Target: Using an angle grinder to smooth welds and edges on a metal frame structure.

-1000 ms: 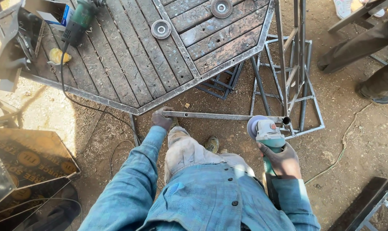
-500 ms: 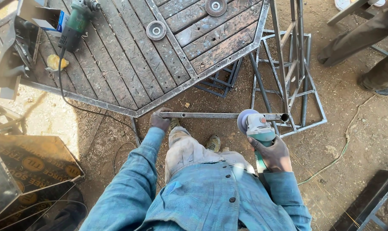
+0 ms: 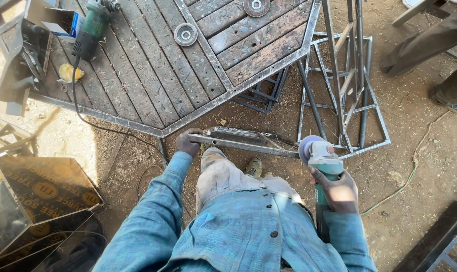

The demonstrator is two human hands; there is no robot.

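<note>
My left hand [image 3: 188, 143] grips the left end of a long metal frame piece [image 3: 248, 140] that lies across above the dirt ground in front of my knee. My right hand [image 3: 337, 190] holds a green angle grinder [image 3: 323, 160] by its body. The grinder's disc [image 3: 307, 147] sits at the right end of the metal piece. My blue sleeves and dusty trousers fill the lower middle of the view.
An octagonal metal-framed table top [image 3: 198, 70] with wooden slats lies ahead, bearing a second green grinder [image 3: 91, 29], two grinding discs [image 3: 185, 34] and a cable. Welded steel frames [image 3: 344, 90] stand at right. Another person's legs [image 3: 430, 45] are at top right. Boards lie at left.
My left hand has turned the metal piece so its wider face shows. The grinder has shifted slightly left along its right end.
</note>
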